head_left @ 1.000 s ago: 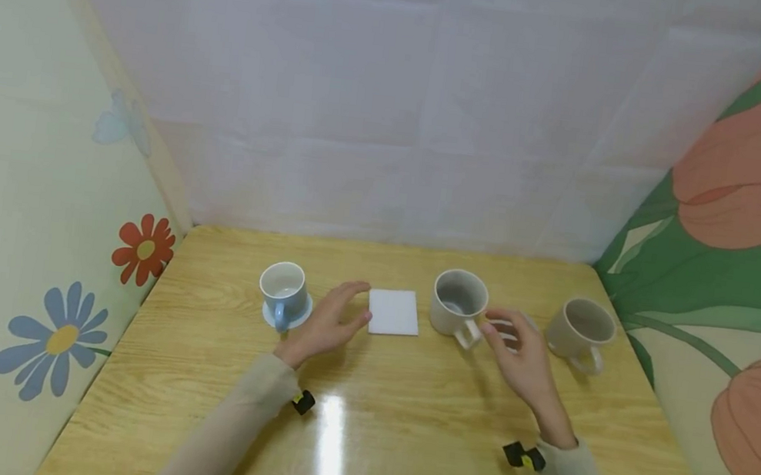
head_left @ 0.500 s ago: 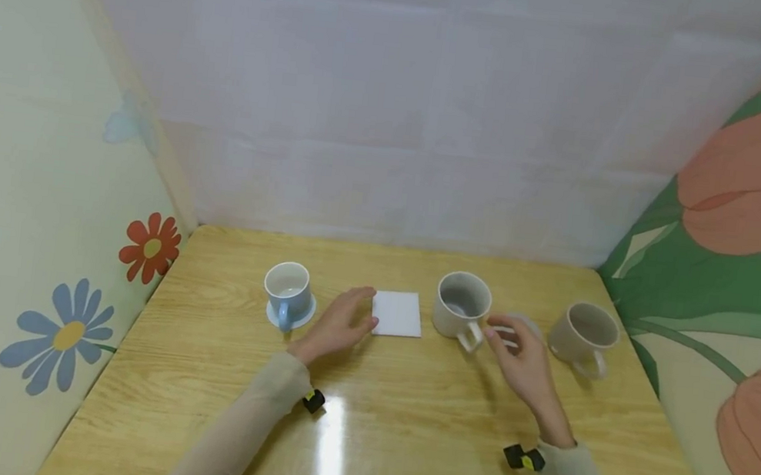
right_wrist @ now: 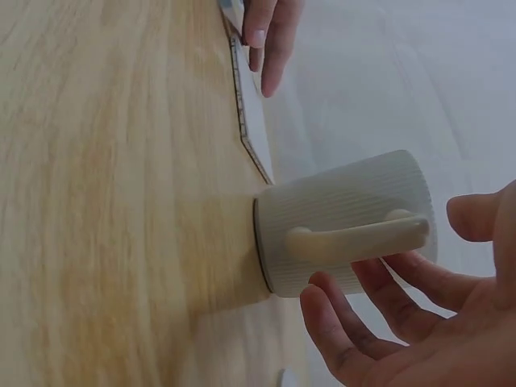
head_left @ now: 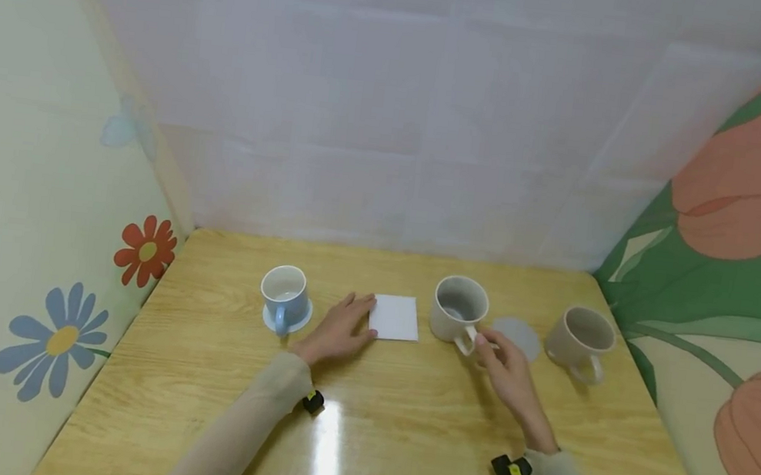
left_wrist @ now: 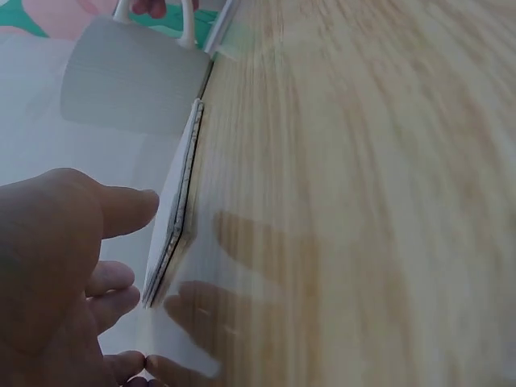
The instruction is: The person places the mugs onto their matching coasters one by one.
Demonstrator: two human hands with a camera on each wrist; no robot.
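A white square coaster (head_left: 394,318) lies flat mid-table, its layered edge showing in the left wrist view. My left hand (head_left: 337,330) rests beside it, thumb and fingertips right at its left side, fingers loosely extended. To the right stands an upright off-white mug (head_left: 444,324), ribbed in the right wrist view, with its handle (right_wrist: 359,239) towards me. My right hand (head_left: 507,371) is at that handle. Its fingertips (right_wrist: 322,310) reach behind and below the handle, while the thumb (right_wrist: 476,216) stays apart from it.
A light-blue mug (head_left: 291,305) stands on a pale-blue round coaster (head_left: 303,319) at the left. Right of the off-white mug lies a grey round coaster (head_left: 521,337), then a beige mug (head_left: 567,350). A white cloth (head_left: 393,115) hangs behind the wooden table (head_left: 401,441).
My right hand has moved left and down to the off-white mug's handle, uncovering the grey round coaster. My left hand has lowered at the square coaster's left side. The mugs have stayed put.
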